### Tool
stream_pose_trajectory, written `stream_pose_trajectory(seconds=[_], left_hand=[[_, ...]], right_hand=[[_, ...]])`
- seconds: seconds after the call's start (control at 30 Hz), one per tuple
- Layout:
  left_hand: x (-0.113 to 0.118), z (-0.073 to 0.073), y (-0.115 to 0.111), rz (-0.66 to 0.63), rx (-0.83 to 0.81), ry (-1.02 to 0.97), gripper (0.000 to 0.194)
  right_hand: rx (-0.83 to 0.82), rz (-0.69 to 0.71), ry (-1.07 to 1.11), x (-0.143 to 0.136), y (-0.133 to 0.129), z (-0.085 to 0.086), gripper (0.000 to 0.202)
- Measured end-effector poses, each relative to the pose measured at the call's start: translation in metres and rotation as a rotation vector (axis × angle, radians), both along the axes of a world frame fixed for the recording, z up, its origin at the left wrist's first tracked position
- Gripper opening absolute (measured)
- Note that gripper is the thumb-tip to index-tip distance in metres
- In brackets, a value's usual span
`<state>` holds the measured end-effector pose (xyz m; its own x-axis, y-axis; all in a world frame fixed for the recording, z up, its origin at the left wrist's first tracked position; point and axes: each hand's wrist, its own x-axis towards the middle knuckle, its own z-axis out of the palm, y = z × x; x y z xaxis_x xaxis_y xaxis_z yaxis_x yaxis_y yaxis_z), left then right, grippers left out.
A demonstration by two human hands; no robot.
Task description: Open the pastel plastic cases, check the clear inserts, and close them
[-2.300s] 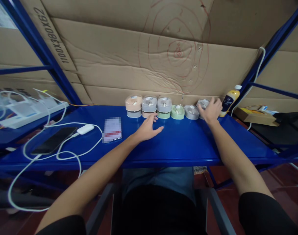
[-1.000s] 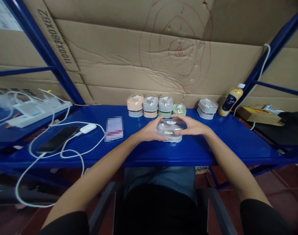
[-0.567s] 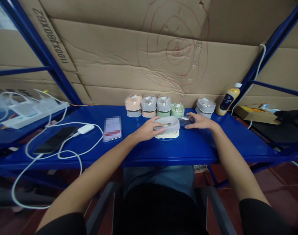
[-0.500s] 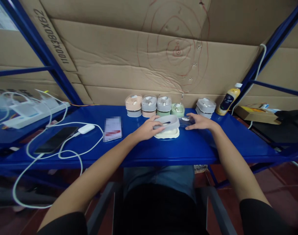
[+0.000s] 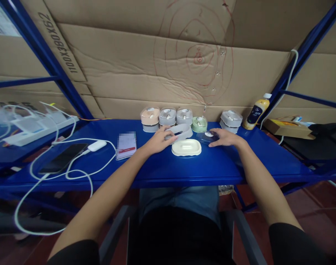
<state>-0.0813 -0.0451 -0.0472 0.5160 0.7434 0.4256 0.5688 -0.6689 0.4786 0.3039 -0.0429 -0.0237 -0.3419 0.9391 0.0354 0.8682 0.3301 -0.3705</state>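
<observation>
White cable (image 5: pixel 16 217) was looped across the left end of the blue desk (image 5: pixel 157 171), hooked up to a black phone (image 5: pixel 63 158), with a second phone (image 5: pixel 126 147) set down just right of it. Further along, a grey frame (image 5: pixel 185 131) was being held at its left end by the left hand (image 5: pixel 158 140), its grip pinched on the rim. Lined up behind were a peach-topped stack (image 5: pixel 150 116), two grey-topped boxes (image 5: pixel 175 116) (lower parts partly hidden) and a green box (image 5: pixel 199 124). A cream piece (image 5: pixel 186 148) was laid flat on the desk, in front of the frame. Right of that, a clear cover (image 5: pixel 206 137) was being touched by the right hand (image 5: pixel 224 138), grip spread, thumb well away from the fingers. Grey boxes (image 5: pixel 231 119) were stacked behind that hand, and a yellow drink bottle (image 5: pixel 255 115) was parked beside them, tilted-looking from here. An opened carton (image 5: pixel 286 129) could be seen at far right.
</observation>
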Motion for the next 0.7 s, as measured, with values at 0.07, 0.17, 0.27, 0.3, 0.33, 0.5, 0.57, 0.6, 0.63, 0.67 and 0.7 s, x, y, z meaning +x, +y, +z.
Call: stream_pose_trajectory(seconds=[0.07, 0.17, 0.27, 0.3, 0.33, 0.5, 0.57, 0.6, 0.63, 0.67, 0.7], left_hand=[[0.009, 0.001, -0.010, -0.067, 0.006, 0.014, 0.051], [0.023, -0.003, -0.022, -0.149, -0.021, 0.056, 0.051], [0.031, -0.009, -0.026, -0.166, -0.049, 0.056, 0.067], [0.032, -0.011, -0.026, -0.155, -0.061, 0.047, 0.073], [0.033, -0.013, -0.025, -0.138, -0.081, 0.036, 0.080], [0.035, -0.020, -0.019, -0.082, -0.219, -0.115, 0.126], [0.036, -0.023, -0.016, -0.093, -0.241, -0.180, 0.138], [0.037, -0.024, -0.015, -0.101, -0.244, -0.199, 0.140], [0.037, -0.025, -0.014, -0.109, -0.245, -0.210, 0.140], [0.037, -0.026, -0.013, -0.117, -0.242, -0.217, 0.139], [0.037, -0.026, -0.013, -0.125, -0.239, -0.218, 0.137]], right_hand=[[0.026, -0.009, 0.071, -0.001, -0.004, 0.003, 0.092], [0.101, -0.022, 0.193, -0.004, -0.008, 0.006, 0.093], [0.183, -0.029, 0.268, -0.011, -0.012, 0.007, 0.094], [0.204, -0.013, 0.286, -0.014, -0.014, 0.008, 0.095], [0.220, 0.020, 0.300, -0.019, -0.017, 0.008, 0.095], [0.268, 0.320, 0.278, -0.051, -0.028, 0.010, 0.092], [0.269, 0.400, 0.226, -0.065, -0.029, 0.006, 0.093], [0.262, 0.424, 0.206, -0.071, -0.029, 0.003, 0.094], [0.250, 0.441, 0.192, -0.076, -0.028, 0.000, 0.094], [0.235, 0.454, 0.187, -0.079, -0.027, -0.003, 0.093], [0.222, 0.464, 0.190, -0.082, -0.026, -0.005, 0.092]])
